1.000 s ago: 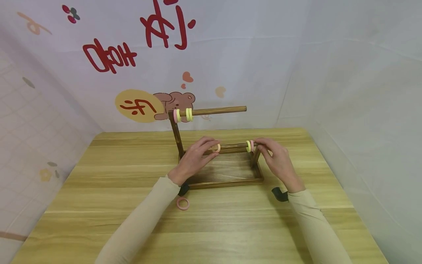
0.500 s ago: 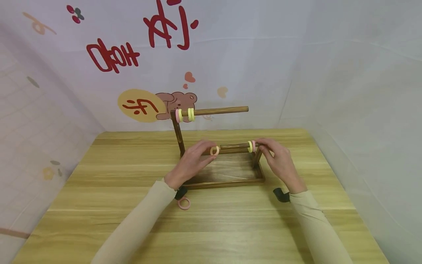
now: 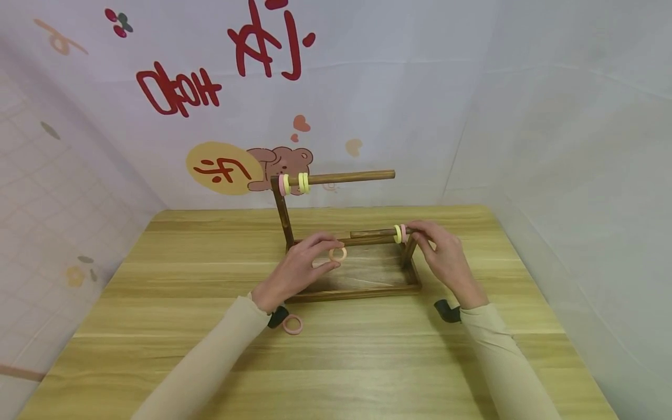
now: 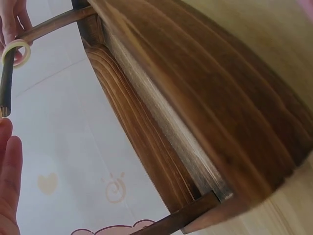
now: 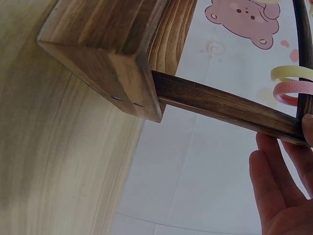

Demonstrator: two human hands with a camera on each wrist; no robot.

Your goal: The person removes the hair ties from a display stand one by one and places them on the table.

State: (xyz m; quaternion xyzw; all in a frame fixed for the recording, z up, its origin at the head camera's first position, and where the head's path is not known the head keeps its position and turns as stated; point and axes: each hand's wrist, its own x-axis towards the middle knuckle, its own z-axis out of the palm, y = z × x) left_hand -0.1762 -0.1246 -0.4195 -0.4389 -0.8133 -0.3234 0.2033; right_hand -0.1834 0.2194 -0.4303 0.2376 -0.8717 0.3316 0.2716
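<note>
My left hand (image 3: pixel 296 265) pinches a pale orange ring (image 3: pixel 345 254) between thumb and fingertips, just left of and below the free end of the lower rod (image 3: pixel 373 233). That rod belongs to a dark wooden rack (image 3: pixel 362 290). On its right end sit a yellow ring (image 3: pixel 397 234) and a pink ring (image 3: pixel 403 233), side by side. My right hand (image 3: pixel 445 256) grips the rack's right corner, where the rod meets its short post (image 5: pixel 225 105). In the left wrist view the left fingers (image 4: pixel 10 171) show only partly, and the held ring is hardly visible.
The rack's upper rod (image 3: pixel 352 177) bears a pink ring (image 3: pixel 281 185) and several yellow rings (image 3: pixel 303 182) near its tall left post (image 3: pixel 283 216). A loose pink ring (image 3: pixel 293 332) lies on the wooden table (image 3: pixel 367 361), in front of the rack. A white printed cloth (image 3: pixel 399 105) hangs behind.
My left hand has drawn the pale orange ring left and down, from beside the lower rod's free end to clear of it. The right hand keeps its place on the rack.
</note>
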